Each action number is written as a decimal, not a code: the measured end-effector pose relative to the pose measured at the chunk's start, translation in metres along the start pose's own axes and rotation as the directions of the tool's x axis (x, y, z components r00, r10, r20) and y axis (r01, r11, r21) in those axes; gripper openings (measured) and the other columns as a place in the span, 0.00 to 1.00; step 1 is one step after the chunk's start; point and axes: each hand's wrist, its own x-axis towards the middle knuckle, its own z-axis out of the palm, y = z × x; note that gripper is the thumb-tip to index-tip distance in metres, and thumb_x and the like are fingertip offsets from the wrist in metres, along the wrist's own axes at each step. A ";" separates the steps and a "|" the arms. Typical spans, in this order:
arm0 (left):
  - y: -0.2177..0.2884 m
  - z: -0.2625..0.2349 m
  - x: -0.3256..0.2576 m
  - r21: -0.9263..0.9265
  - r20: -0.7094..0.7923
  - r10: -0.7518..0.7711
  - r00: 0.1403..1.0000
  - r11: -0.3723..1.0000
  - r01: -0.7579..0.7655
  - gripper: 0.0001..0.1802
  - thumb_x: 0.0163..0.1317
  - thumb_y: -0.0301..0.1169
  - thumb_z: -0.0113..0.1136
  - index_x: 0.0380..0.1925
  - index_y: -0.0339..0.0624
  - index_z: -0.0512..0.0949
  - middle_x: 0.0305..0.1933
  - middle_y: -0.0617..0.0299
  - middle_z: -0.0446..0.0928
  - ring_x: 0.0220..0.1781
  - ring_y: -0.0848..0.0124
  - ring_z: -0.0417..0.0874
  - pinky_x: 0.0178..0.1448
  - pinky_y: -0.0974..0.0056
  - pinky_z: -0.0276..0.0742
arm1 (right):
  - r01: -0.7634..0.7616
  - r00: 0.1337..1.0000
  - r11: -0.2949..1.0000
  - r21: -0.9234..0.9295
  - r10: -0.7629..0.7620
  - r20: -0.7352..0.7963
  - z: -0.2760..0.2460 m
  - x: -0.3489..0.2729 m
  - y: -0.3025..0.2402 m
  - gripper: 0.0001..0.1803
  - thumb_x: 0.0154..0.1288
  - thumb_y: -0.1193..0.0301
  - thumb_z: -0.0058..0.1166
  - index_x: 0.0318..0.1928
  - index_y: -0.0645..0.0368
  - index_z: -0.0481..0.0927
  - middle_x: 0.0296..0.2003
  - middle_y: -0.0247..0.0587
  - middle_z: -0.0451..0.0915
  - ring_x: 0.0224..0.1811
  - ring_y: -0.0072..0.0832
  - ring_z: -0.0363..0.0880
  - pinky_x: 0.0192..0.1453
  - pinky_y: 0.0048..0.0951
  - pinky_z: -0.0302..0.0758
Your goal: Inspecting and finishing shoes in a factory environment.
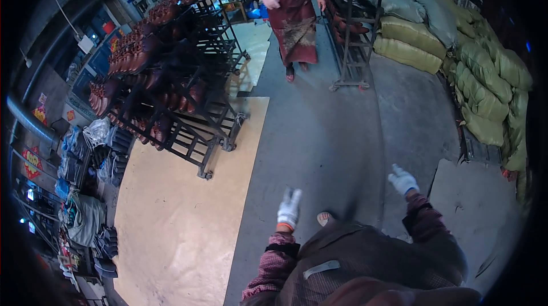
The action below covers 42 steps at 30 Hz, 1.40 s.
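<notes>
Down near frame bottom, left hand (289, 208) w/ white glove, fingers spread, holding nothing, pointing up-frame over grey floor (337, 135). Right hand (403, 181) gloved, loosely open, empty. Plywood sheet (182, 214) lies left, long axis running away. Beyond: black rack (188, 100) of brown shoes, 2nd rack (351, 26), person in apron (292, 9), green sacks (485, 83) right; open lane between.

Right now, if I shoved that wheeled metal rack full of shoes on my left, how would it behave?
The rack would probably feel heavy: every shelf is packed with dark red-brown shoes. It seems to stand on small wheels, so it should roll rather than drag, perhaps catching at the edge of the board sheet. Being tall and loaded high, it might sway. Both gloved hands, left and right, are empty.
</notes>
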 end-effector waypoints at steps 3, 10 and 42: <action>0.058 0.017 -0.015 0.314 0.396 -0.011 0.918 0.941 -0.124 0.46 0.68 0.62 0.53 0.73 0.38 0.62 0.71 0.46 0.70 0.74 0.53 0.69 0.74 0.61 0.63 | 0.224 0.953 0.974 0.046 -0.228 0.201 0.031 0.028 -0.055 0.34 0.71 0.50 0.46 0.72 0.54 0.67 0.69 0.50 0.70 0.72 0.43 0.67 0.75 0.36 0.63; 0.004 -0.126 0.053 -0.178 -0.142 -0.077 0.987 0.983 0.051 0.38 0.71 0.54 0.54 0.68 0.33 0.68 0.57 0.50 0.80 0.55 0.63 0.83 0.58 0.62 0.77 | 0.483 0.671 0.853 0.196 -0.504 0.544 0.093 0.061 -0.241 0.34 0.72 0.51 0.45 0.72 0.55 0.67 0.65 0.52 0.74 0.66 0.44 0.74 0.69 0.38 0.69; 0.476 -0.171 0.769 -0.301 0.071 -0.026 0.997 0.953 0.047 0.35 0.73 0.56 0.53 0.67 0.40 0.68 0.59 0.50 0.78 0.54 0.64 0.81 0.58 0.59 0.76 | 0.323 0.629 0.575 0.752 0.463 -0.624 -0.163 0.683 -0.370 0.47 0.70 0.71 0.60 0.80 0.55 0.44 0.79 0.50 0.48 0.81 0.37 0.47 0.79 0.34 0.50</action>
